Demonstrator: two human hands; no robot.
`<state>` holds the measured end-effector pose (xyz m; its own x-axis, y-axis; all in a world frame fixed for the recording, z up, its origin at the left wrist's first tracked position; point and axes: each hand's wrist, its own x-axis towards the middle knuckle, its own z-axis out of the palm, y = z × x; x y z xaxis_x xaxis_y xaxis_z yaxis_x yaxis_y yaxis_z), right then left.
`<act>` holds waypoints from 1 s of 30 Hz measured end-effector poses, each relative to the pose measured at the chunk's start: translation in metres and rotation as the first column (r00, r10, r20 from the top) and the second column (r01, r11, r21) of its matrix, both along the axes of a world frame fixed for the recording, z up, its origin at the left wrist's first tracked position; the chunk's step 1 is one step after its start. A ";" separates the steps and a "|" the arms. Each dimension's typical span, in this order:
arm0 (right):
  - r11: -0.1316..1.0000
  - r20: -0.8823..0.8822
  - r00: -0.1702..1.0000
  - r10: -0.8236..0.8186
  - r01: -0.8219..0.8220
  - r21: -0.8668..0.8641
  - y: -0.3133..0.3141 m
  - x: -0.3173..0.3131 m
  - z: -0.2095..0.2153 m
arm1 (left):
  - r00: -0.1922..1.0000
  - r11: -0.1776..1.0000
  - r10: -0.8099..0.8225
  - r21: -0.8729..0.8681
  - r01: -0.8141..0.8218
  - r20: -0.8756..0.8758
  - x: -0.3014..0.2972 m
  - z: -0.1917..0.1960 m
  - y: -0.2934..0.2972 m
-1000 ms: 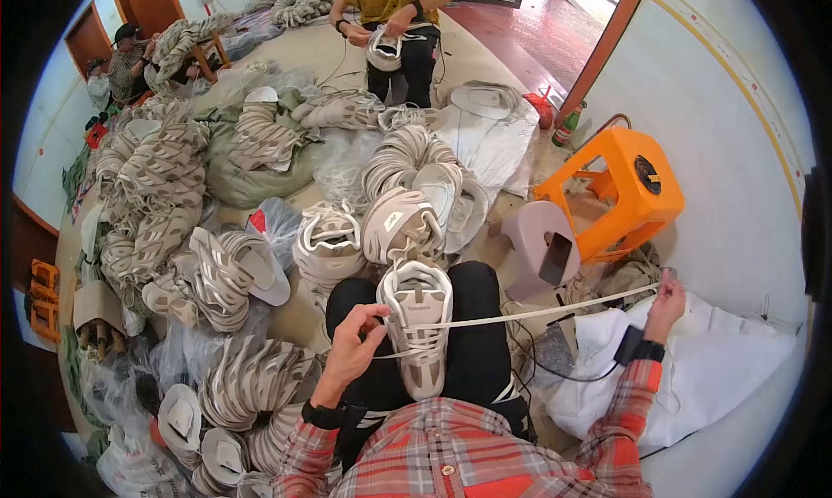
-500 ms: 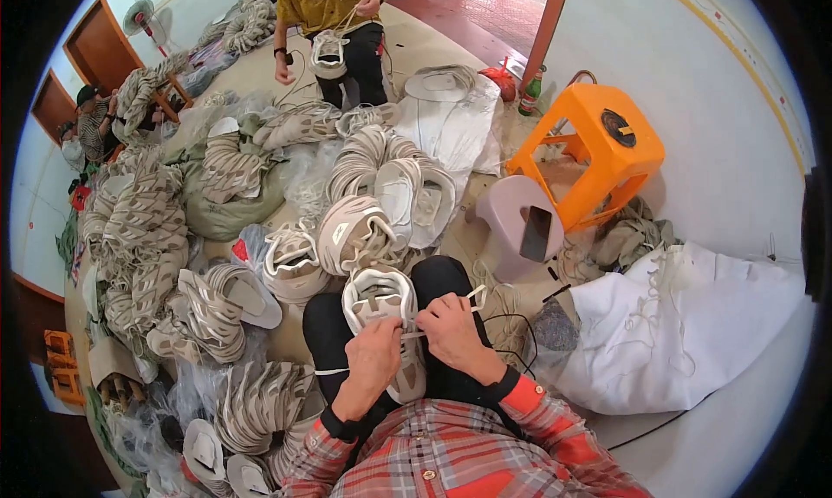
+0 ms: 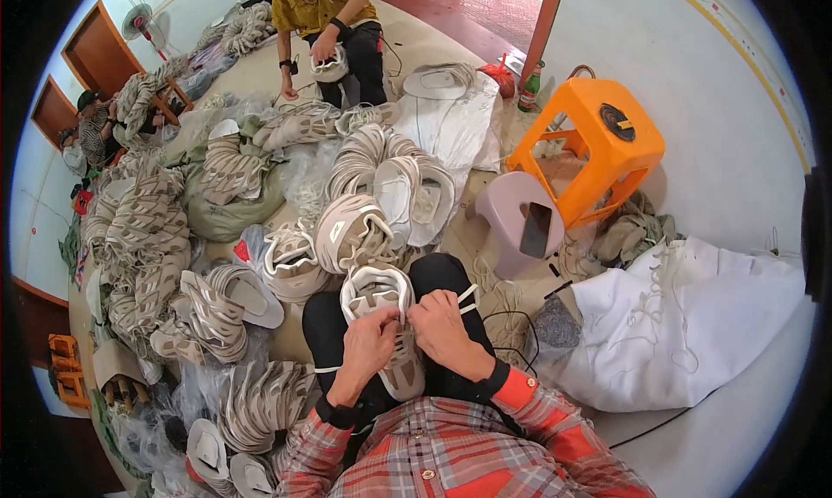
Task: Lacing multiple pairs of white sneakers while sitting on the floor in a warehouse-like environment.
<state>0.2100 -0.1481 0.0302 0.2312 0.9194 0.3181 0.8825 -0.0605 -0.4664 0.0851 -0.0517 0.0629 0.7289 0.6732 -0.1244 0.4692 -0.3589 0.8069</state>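
Note:
A beige and white shoe (image 3: 379,294) lies on my lap, toe pointing away from me. My left hand (image 3: 368,346) pinches the lacing area on its left side. Pressed against it, my right hand (image 3: 442,327) grips the shoe's right side and holds a white lace (image 3: 469,297) that sticks out to the right. Both hands meet over the middle of the shoe and cover its tongue.
Stacks of similar shoes (image 3: 364,225) and shoe uppers (image 3: 143,238) spread ahead and to my left. To the right stand an orange plastic stool (image 3: 598,143) and a pale stool (image 3: 516,216); a white sack of laces (image 3: 685,325) lies beside me. A person in a yellow shirt (image 3: 325,21) sits opposite holding a shoe.
My right hand, stretched far right pulling the lace taut one second ago, has come back to the shoe. Both hands now work close together on the lacing.

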 end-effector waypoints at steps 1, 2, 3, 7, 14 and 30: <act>1.000 -0.087 0.996 0.018 -0.018 0.002 0.000 0.002 -0.001 | 1.000 1.000 0.005 0.003 -0.005 0.003 0.000 0.002 0.001; 1.000 -0.084 0.996 0.023 -0.023 0.005 -0.001 0.003 0.000 | 0.995 0.989 -0.059 0.132 0.070 -0.079 0.002 0.004 0.000; 0.999 -0.161 0.987 -0.027 0.031 0.017 -0.002 0.004 0.000 | 0.979 0.956 -0.111 0.251 0.152 -0.168 0.003 0.006 -0.001; 0.995 -0.267 0.960 -0.089 0.100 0.027 0.003 -0.004 0.008 | 0.964 0.839 -0.138 0.490 0.236 -0.229 0.009 0.005 -0.003; 0.992 0.108 0.990 0.091 -0.099 0.075 -0.017 0.003 0.034 | 0.935 0.641 -0.216 0.682 0.352 -0.280 -0.016 0.044 0.040; 0.972 0.018 0.997 0.081 -0.075 -0.223 -0.020 0.022 0.043 | 0.761 -0.019 0.588 -0.936 0.352 0.275 -0.066 -0.004 0.031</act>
